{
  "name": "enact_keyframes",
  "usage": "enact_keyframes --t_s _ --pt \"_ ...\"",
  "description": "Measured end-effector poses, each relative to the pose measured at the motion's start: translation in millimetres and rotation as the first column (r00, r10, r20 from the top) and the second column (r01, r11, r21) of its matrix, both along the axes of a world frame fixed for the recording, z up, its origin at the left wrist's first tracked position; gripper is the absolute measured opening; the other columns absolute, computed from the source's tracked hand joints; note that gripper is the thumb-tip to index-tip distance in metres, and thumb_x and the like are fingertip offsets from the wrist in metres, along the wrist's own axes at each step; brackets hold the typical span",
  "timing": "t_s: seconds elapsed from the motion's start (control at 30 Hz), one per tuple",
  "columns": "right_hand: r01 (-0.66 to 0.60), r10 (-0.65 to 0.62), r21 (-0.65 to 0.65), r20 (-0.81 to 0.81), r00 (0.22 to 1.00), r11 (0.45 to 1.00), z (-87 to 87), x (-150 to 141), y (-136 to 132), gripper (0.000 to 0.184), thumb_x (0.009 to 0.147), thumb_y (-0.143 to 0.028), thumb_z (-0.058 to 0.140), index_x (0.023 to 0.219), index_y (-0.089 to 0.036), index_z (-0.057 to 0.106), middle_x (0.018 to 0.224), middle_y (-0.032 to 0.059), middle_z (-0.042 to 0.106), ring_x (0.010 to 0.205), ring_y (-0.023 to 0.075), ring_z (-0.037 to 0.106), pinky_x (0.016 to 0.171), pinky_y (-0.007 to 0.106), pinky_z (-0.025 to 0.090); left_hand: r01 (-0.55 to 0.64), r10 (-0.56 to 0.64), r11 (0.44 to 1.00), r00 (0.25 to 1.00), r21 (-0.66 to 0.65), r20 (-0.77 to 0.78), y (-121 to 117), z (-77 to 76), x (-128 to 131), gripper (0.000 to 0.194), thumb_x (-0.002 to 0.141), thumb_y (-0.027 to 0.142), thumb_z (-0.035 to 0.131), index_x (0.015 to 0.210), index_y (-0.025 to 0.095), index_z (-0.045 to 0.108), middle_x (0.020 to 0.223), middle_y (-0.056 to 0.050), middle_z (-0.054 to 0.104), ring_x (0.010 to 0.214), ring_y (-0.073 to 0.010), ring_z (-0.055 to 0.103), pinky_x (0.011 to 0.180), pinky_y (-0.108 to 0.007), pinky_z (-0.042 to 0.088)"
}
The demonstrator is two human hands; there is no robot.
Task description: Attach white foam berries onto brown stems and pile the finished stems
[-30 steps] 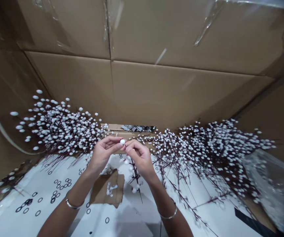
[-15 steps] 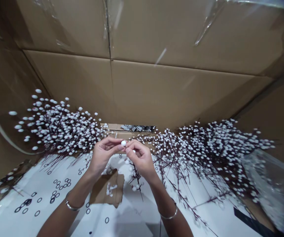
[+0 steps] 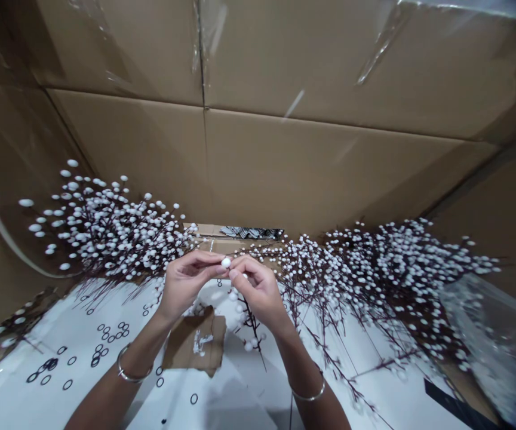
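Between my fingertips is a white berry [image 3: 226,263], held up over the table. My left hand [image 3: 187,280] pinches it from the left, thumb and forefinger closed. My right hand [image 3: 257,286] is closed against it from the right, gripping the dark stem of an artificial berry branch [image 3: 252,325] that hangs below the palm. The stem's top is hidden behind the right fingers. Below the hands lies a torn piece of brown cardboard [image 3: 195,352] with a white smear [image 3: 202,342] on it.
Berry branches are heaped at the left [image 3: 119,230] and right [image 3: 383,269]. Several small black rings [image 3: 99,352] lie on the white table [image 3: 119,394]. A cardboard wall [image 3: 321,173] stands behind, with a slot [image 3: 253,232] at its foot. Clear plastic [image 3: 491,334] and a black strip [image 3: 457,401] are at right.
Both hands stay in nearly the same place, still holding the berry. The hanging branch has swung slightly to the right, and the view has shifted a little.
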State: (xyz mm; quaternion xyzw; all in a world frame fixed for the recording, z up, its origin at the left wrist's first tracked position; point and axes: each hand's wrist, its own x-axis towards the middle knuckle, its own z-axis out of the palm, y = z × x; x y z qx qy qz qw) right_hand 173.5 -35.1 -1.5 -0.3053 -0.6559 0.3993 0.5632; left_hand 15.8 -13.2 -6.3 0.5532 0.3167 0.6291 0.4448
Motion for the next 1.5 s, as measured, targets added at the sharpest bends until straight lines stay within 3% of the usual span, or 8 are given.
enact_keyframes --t_s 0.53,0.97,1.07,1.13,1.23,1.3,1.4,1.5 --pt "-0.013 0.014 -0.01 0.058 0.998 1.0 6.6 3.8 -4.3 0.019 0.094 -0.031 0.054 0.08 -0.019 0.06 0.09 0.0041 0.061 0.089 0.0165 0.058 0.081 0.03 0.044 0.009 -0.002 0.994 0.998 0.11 -0.064 -3.5 0.3 -1.5 0.015 0.072 0.009 0.078 0.081 0.021 0.076 0.087 -0.003 0.074 0.084 -0.0168 0.071 0.076 -0.027 0.061" --pt "-0.06 0.06 -0.013 0.059 0.996 0.998 5.9 7.6 0.1 0.018 0.093 -0.031 0.055 0.081 -0.021 0.063 0.089 0.0044 0.064 0.091 0.0171 0.06 0.083 0.032 0.045 -0.026 0.034 0.995 0.996 0.095 -0.086 -6.0 2.5 -1.7 0.011 0.071 0.015 0.079 0.08 0.02 0.075 0.084 -0.004 0.074 0.08 -0.0166 0.071 0.073 -0.027 0.06" --pt "-0.133 0.131 -0.11 -0.026 0.991 0.985 5.1 10.5 4.9 0.019 0.092 -0.034 0.057 0.08 -0.02 0.065 0.086 0.004 0.065 0.087 0.0165 0.06 0.08 0.031 0.046 0.046 -0.045 0.999 0.993 0.005 -0.105 -2.7 3.7 -5.8 0.024 0.075 0.023 0.078 0.098 0.021 0.073 0.094 -0.006 0.074 0.085 -0.0186 0.071 0.079 -0.03 0.059" --pt "-0.173 0.153 -0.153 -0.132 0.979 0.973 5.2 13.0 7.8 0.02 0.092 -0.035 0.058 0.08 -0.02 0.065 0.086 0.0039 0.066 0.084 0.0157 0.06 0.08 0.031 0.047 0.191 -0.193 0.981 0.973 -0.027 -0.125 -0.1 3.7 -8.1 0.044 0.079 0.029 0.076 0.12 0.023 0.065 0.112 -0.009 0.07 0.102 -0.0214 0.068 0.091 -0.033 0.055" --pt "-0.183 0.111 -0.182 -0.348 0.931 0.966 6.7 17.3 9.8 0.02 0.09 -0.035 0.06 0.078 -0.02 0.063 0.089 0.0037 0.066 0.084 0.0149 0.06 0.079 0.03 0.048 0.403 -0.407 0.912 0.865 -0.075 -0.294 -0.6 0.3 -6.1 0.072 0.075 0.03 0.079 0.14 0.027 0.05 0.141 -0.012 0.053 0.127 -0.0263 0.053 0.106 -0.038 0.044" --pt "-0.157 0.039 -0.221 -0.46 0.887 0.963 8.3 20.3 9.3 0.02 0.089 -0.036 0.062 0.077 -0.02 0.06 0.092 0.0033 0.066 0.081 0.0141 0.06 0.074 0.028 0.049 0.43 -0.442 0.893 0.789 -0.131 -0.426 -4.9 -3.9 0.6 0.081 0.07 0.027 0.082 0.143 0.029 0.046 0.145 -0.012 0.048 0.129 -0.0277 0.051 0.107 -0.039 0.042" --pt "-0.09 -0.062 -0.27 -0.509 0.859 0.959 10.9 24.4 8.4 0.023 0.088 -0.04 0.063 0.077 -0.021 0.057 0.094 0.0032 0.066 0.077 0.0137 0.06 0.072 0.029 0.05 0.399 -0.435 0.899 0.766 -0.18 -0.473 -12.1 -10.1 15.1 0.065 0.077 0.028 0.075 0.138 0.026 0.052 0.128 -0.012 0.062 0.113 -0.0269 0.061 0.098 -0.039 0.048" --pt "-0.043 -0.098 -0.276 -0.478 0.873 0.96 12.8 28.5 9.7 0.019 0.088 -0.041 0.06 0.087 -0.022 0.059 0.107 0.0062 0.068 0.099 0.0187 0.064 0.092 0.037 0.049 0.353 -0.402 0.916 0.794 -0.192 -0.457 -11.2 -13.1 20.8 0.036 0.085 0.029 0.066 0.12 0.022 0.066 0.101 -0.009 0.072 0.092 -0.024 0.068 0.085 -0.035 0.052"
